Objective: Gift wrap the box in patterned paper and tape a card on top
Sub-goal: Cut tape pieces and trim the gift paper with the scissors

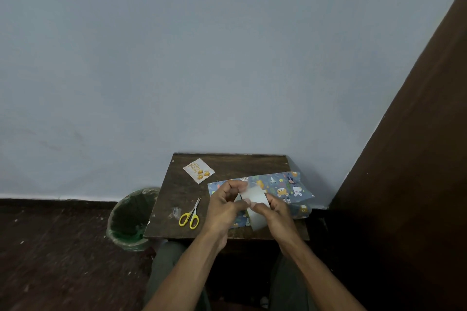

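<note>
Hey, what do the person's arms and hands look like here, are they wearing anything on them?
Both forearms are bare: no sleeves reach into view. No watch, bracelet, glove or ring shows on the left hand or the right hand.

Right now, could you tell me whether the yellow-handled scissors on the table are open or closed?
Closed: the scissors lie flat with blades together in one point, untouched.

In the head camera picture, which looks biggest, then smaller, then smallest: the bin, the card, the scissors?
1. Bin, clearly the biggest.
2. Card and scissors look about alike: the card covers more area, the scissors are longer but thin. I would not rank them.
</note>
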